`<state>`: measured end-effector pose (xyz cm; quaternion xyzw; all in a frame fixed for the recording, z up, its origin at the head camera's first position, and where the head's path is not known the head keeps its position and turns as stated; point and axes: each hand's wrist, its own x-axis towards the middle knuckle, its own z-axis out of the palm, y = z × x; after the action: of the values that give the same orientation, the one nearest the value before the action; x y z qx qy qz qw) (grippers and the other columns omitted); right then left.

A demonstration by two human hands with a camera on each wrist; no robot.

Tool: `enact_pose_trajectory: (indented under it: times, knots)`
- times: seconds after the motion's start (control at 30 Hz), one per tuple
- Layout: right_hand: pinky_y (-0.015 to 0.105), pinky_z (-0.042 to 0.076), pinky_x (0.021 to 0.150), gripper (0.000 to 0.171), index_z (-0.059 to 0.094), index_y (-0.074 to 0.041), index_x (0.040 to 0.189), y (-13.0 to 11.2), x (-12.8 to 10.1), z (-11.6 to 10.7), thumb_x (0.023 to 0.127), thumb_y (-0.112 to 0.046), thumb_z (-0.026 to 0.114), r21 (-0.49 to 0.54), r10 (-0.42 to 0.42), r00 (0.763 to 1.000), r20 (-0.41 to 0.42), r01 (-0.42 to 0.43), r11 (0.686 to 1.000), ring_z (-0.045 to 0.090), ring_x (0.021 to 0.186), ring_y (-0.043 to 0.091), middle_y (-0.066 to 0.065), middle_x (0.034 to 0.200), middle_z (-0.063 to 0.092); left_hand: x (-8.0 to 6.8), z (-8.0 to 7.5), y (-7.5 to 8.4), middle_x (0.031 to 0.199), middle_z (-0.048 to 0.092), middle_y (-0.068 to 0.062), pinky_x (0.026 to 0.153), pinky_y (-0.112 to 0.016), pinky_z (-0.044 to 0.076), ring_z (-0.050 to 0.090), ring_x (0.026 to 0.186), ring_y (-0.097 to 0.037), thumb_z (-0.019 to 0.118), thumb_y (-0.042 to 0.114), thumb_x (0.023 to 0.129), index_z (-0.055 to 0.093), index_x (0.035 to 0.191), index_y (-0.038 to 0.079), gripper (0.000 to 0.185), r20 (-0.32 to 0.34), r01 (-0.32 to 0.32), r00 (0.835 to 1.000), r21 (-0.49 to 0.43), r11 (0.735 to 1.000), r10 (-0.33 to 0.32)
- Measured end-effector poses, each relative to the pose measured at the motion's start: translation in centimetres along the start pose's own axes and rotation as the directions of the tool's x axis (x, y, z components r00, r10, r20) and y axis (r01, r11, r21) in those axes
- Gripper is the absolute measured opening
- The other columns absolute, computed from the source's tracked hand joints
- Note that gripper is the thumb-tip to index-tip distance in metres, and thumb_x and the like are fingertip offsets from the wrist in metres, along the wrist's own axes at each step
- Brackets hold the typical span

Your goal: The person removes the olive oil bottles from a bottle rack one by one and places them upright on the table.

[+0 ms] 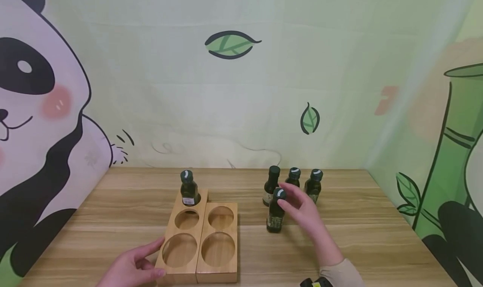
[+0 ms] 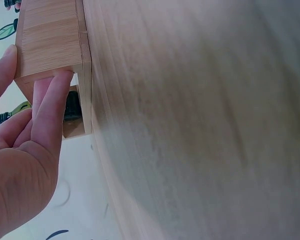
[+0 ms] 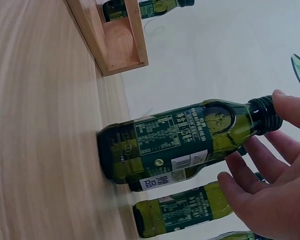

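Observation:
A wooden holder (image 1: 200, 232) with several round holes lies at the table's near middle. One dark green bottle (image 1: 188, 189) stands in its far-left hole. My left hand (image 1: 152, 259) rests against the holder's near-left corner, thumb along the side and straight fingers (image 2: 52, 100) on the front face (image 2: 50, 30). Right of the holder, the front bottle (image 1: 275, 215) stands on the table. My right hand (image 1: 288, 195) touches its black cap (image 3: 265, 112) with a fingertip while the other fingers (image 3: 240, 175) hang relaxed behind the glass.
Three more green bottles (image 1: 293, 177) stand in a cluster just behind the front one, close to my right hand. A printed panda and bamboo backdrop (image 1: 234, 90) walls the table at the back and both sides. Bare wood (image 1: 358, 236) stretches to the right.

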<state>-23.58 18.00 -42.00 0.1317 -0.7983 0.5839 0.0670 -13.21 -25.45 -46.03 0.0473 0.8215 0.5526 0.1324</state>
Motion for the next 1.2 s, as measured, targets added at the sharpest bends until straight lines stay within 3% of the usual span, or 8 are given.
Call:
enact_pose_trajectory:
  times: [0.17, 0.4, 0.6, 0.93, 1.2]
  knots:
    - [0.05, 0.04, 0.103, 0.048, 0.057, -0.002, 0.135, -0.4, 0.3, 0.0, 0.09, -0.009, 0.073, -0.05, -0.084, 0.996, -0.01, 0.083, 0.995, 0.056, 0.121, 0.031, 0.014, 0.13, 0.062, 0.0, 0.0, 0.0, 0.082, 0.071, -0.009, 0.06, -0.03, 0.051, 0.066, 0.074, -0.023, 0.087, 0.028, 0.077, 0.04, 0.147, -0.005, 0.09, -0.004, -0.009, 1.0, 0.01, 1.0, 0.009]
    - [0.047, 0.037, 0.106, 0.045, 0.06, -0.006, 0.133, -1.3, 0.8, 0.0, 0.091, -0.014, 0.074, -0.139, -0.124, 0.992, -0.015, 0.12, 0.983, 0.056, 0.123, 0.027, 0.01, 0.126, 0.065, 0.1, 0.0, 0.1, 0.081, 0.071, -0.008, 0.061, -0.029, 0.051, 0.066, 0.073, -0.022, 0.087, 0.032, 0.076, 0.041, 0.146, -0.005, 0.092, -0.01, 0.001, 1.0, 0.031, 1.0, 0.0]
    - [0.049, 0.04, 0.104, 0.044, 0.061, -0.006, 0.132, -2.7, 1.2, 0.1, 0.091, -0.014, 0.074, -0.229, -0.192, 0.981, -0.014, 0.184, 0.956, 0.057, 0.122, 0.027, 0.008, 0.125, 0.066, 0.0, -0.1, 0.2, 0.081, 0.07, -0.008, 0.061, -0.029, 0.051, 0.065, 0.074, -0.023, 0.087, 0.035, 0.075, 0.04, 0.146, -0.006, 0.094, -0.005, 0.013, 1.0, 0.04, 0.999, -0.013]
    - [0.05, 0.041, 0.101, 0.046, 0.062, -0.005, 0.131, -5.5, 1.2, 1.2, 0.088, -0.011, 0.076, -0.298, -0.367, 0.929, 0.051, 0.365, 0.882, 0.056, 0.12, 0.026, 0.005, 0.123, 0.067, 0.0, -0.1, 0.4, 0.084, 0.071, -0.007, 0.063, -0.029, 0.05, 0.065, 0.075, -0.024, 0.087, 0.033, 0.076, 0.04, 0.147, -0.005, 0.093, -0.015, 0.057, 0.998, 0.046, 0.997, -0.057]
    - [0.049, 0.043, 0.099, 0.047, 0.06, -0.005, 0.132, -6.5, 1.5, 3.4, 0.088, -0.009, 0.076, -0.297, -0.423, 0.895, 0.143, 0.446, 0.844, 0.058, 0.118, 0.026, 0.005, 0.121, 0.068, 0.0, -0.1, 0.3, 0.088, 0.07, -0.007, 0.063, -0.029, 0.05, 0.065, 0.075, -0.024, 0.088, 0.035, 0.075, 0.041, 0.146, -0.005, 0.094, -0.016, 0.04, 0.999, 0.047, 0.998, -0.04]
